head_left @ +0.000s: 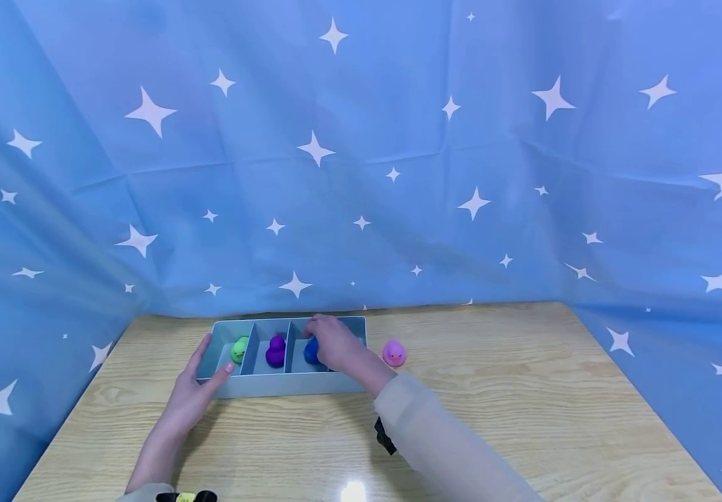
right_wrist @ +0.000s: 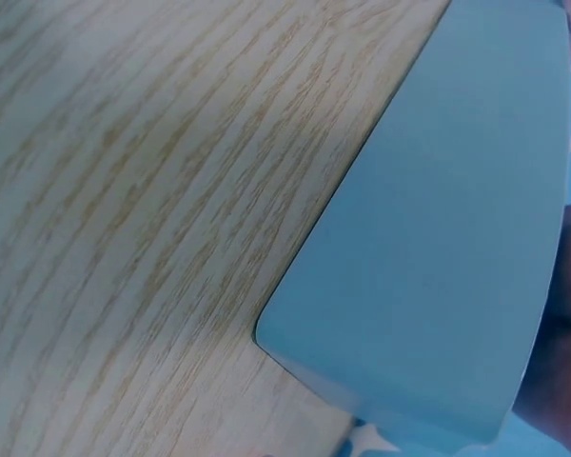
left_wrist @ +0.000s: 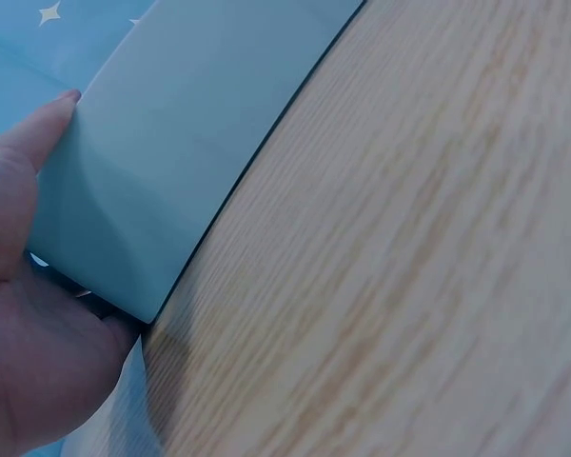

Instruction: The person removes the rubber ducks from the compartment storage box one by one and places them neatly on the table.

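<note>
Wood-grained tabletop (head_left: pixel 273 443). Left hand (head_left: pixel 191 392) clamped on the near left corner of a three-compartment tray (head_left: pixel 279 385). Left compartment: green duck (head_left: pixel 239 350). Middle: purple toy (head_left: pixel 276 352). Right: blue toy (head_left: pixel 311 351), right hand (head_left: pixel 334 345) over it; cannot tell if gripped. Pink duck (head_left: pixel 394 353) on tabletop, just right of tray. Starry backdrop (head_left: pixel 361 153) behind. Contents visible in head view only; wrist views add tray's lower corners.

A box (head_left: pixel 286 385) sits on the table (head_left: pixel 524 376), before a curtain (head_left: pixel 361 153). Inside, in separate compartments (head_left: pixel 226 333) from left to right, lie a duck (head_left: pixel 239 349), a toy (head_left: pixel 276 352) and another toy (head_left: pixel 311 351) partly under the right hand (head_left: pixel 339 345). The left hand (head_left: pixel 188 390) touches the near left corner. A second duck (head_left: pixel 394 353) sits right of the box.
</note>
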{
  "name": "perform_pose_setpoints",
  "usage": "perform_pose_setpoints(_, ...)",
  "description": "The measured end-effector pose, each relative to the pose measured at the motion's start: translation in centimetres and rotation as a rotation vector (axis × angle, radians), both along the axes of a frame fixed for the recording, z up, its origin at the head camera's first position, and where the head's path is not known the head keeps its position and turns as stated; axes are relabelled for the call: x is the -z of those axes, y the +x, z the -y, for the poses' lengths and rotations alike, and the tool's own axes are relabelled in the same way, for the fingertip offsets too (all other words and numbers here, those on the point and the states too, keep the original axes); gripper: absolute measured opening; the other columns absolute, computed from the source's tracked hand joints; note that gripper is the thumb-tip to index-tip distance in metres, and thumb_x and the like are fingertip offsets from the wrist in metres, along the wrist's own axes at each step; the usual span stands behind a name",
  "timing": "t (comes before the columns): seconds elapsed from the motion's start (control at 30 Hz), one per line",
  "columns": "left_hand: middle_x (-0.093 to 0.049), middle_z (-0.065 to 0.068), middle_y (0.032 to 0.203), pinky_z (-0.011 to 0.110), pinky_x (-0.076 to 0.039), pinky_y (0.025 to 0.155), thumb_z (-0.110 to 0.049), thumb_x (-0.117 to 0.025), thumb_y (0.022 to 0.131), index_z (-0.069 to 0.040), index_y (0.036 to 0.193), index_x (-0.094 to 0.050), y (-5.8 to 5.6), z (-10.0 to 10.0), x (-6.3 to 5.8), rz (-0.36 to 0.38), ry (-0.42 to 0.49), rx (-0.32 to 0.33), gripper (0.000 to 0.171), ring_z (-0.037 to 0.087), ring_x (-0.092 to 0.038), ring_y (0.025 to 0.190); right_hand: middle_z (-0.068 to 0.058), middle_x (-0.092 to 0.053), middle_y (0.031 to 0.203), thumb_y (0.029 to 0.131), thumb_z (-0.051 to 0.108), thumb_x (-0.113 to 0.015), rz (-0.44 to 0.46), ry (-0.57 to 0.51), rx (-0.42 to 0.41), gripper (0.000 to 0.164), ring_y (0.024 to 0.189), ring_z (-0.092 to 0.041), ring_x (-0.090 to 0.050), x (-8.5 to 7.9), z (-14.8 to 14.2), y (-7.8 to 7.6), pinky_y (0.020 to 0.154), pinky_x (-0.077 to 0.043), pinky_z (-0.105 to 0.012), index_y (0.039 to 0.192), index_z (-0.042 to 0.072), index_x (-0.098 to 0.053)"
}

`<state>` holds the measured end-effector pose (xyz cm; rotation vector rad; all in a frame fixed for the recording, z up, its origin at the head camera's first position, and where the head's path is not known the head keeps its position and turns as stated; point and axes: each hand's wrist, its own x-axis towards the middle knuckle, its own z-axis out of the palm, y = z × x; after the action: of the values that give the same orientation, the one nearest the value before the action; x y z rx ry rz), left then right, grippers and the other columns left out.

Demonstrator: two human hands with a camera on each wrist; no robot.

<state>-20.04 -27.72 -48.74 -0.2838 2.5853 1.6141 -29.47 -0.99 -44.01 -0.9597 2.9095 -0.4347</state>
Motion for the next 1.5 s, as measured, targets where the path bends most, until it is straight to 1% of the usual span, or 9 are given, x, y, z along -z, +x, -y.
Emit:
perform_pose_setpoints(0.3, 0.004, 0.024, 0.169, 0.074, -0.007, 0.116, -0.050, -0.060, 0.102, -0.031, 0.165, 0.007, 0.04, -0.18, -0.11, 0.000, 0.000, -0.001, 0.094, 0.050, 0.004, 0.153, -0.006, -0.069, 0.121, 0.087, -0.009, -0.070, -0.002, 0.030, -0.024, 0.038, 0.116, -0.022, -0.063, -0.57, -0.22, -0.24, 0.103, -0.050, -0.030, 0.122, 0.007, -0.073)
perform_pose_setpoints(0.6, 0.004, 0.023, 0.169, 0.074, -0.007, 0.116, -0.050, -0.060, 0.102, -0.032, 0.165, 0.007, 0.08, -0.16, -0.18, -0.004, 0.012, 0.004, 0.093, 0.049, 0.005, 0.153, -0.007, -0.069, 0.126, 0.091, -0.005, -0.071, 0.082, 0.034, 0.016, 0.038, 0.117, -0.021, -0.062, -1.01, -0.09, -0.11, 0.104, -0.050, -0.033, 0.127, 0.007, -0.072)
perform_pose_setpoints(0.83, 0.005, 0.023, 0.169, 0.073, -0.007, 0.116, -0.050, -0.059, 0.102, -0.032, 0.165, 0.007, 0.11, -0.19, -0.13, -0.004, 0.014, 0.003, 0.093, 0.049, 0.005, 0.153, -0.007, -0.071, 0.121, 0.089, -0.006, -0.070, 0.053, 0.027, -0.001, 0.036, 0.116, -0.021, -0.063, -0.77, -0.18, -0.43, 0.102, -0.051, -0.032, 0.123, 0.006, -0.074)
perform_pose_setpoints(1.0, 0.005, 0.022, 0.170, 0.074, -0.007, 0.116, -0.051, -0.059, 0.102, -0.032, 0.165, 0.007, 0.13, -0.24, -0.11, -0.004, 0.011, 0.000, 0.093, 0.049, 0.005, 0.153, -0.006, -0.072, 0.117, 0.092, 0.007, -0.076, 0.050, 0.027, -0.035, 0.029, 0.110, -0.019, -0.066, -0.67, -0.36, -0.64, 0.096, -0.054, -0.030, 0.121, 0.006, -0.075)
perform_pose_setpoints(1.1, 0.005, 0.022, 0.170, 0.074, -0.007, 0.116, -0.051, -0.059, 0.102, -0.032, 0.165, 0.007, 0.17, -0.25, -0.12, 0.000, 0.010, -0.003, 0.093, 0.049, 0.005, 0.153, -0.006, -0.073, 0.115, 0.093, 0.017, -0.079, 0.040, 0.021, -0.067, 0.029, 0.104, -0.018, -0.067, -0.51, -0.39, -0.50, 0.092, -0.055, -0.027, 0.120, 0.006, -0.075)
perform_pose_setpoints(1.2, 0.005, 0.023, 0.169, 0.074, -0.007, 0.116, -0.050, -0.059, 0.102, -0.033, 0.165, 0.007, 0.19, -0.26, -0.16, 0.006, 0.010, -0.004, 0.093, 0.050, 0.005, 0.153, -0.003, -0.073, 0.113, 0.092, 0.021, -0.080, 0.037, 0.019, -0.109, 0.029, 0.101, -0.015, -0.066, -0.46, -0.49, -0.34, 0.090, -0.054, -0.024, 0.118, 0.008, -0.076)
perform_pose_setpoints(1.27, 0.005, 0.023, 0.169, 0.074, -0.007, 0.116, -0.051, -0.059, 0.102, -0.033, 0.165, 0.007, 0.18, -0.26, -0.21, 0.011, 0.008, -0.005, 0.093, 0.050, 0.005, 0.153, -0.001, -0.073, 0.112, 0.092, 0.019, -0.080, 0.043, 0.031, -0.147, 0.027, 0.099, -0.013, -0.064, -0.52, -0.63, -0.25, 0.089, -0.053, -0.023, 0.117, 0.010, -0.077)
perform_pose_setpoints(1.37, 0.005, 0.023, 0.169, 0.075, -0.007, 0.115, -0.051, -0.059, 0.102, -0.034, 0.165, 0.008, 0.16, -0.23, -0.21, 0.011, 0.001, -0.002, 0.093, 0.050, 0.005, 0.153, 0.002, -0.072, 0.112, 0.092, 0.010, -0.078, 0.072, 0.046, -0.199, 0.025, 0.097, -0.012, -0.060, -0.69, -0.83, -0.20, 0.089, -0.050, -0.022, 0.117, 0.013, -0.078)
perform_pose_setpoints(1.5, 0.005, 0.023, 0.170, 0.075, -0.007, 0.115, -0.052, -0.059, 0.102, -0.034, 0.165, 0.008, 0.09, -0.23, -0.11, 0.009, -0.001, 0.000, 0.093, 0.050, 0.005, 0.153, 0.002, -0.072, 0.115, 0.091, -0.002, -0.072, 0.104, 0.058, -0.215, 0.032, 0.101, -0.013, -0.059, -0.88, -0.93, -0.15, 0.093, -0.048, -0.023, 0.118, 0.013, -0.078)
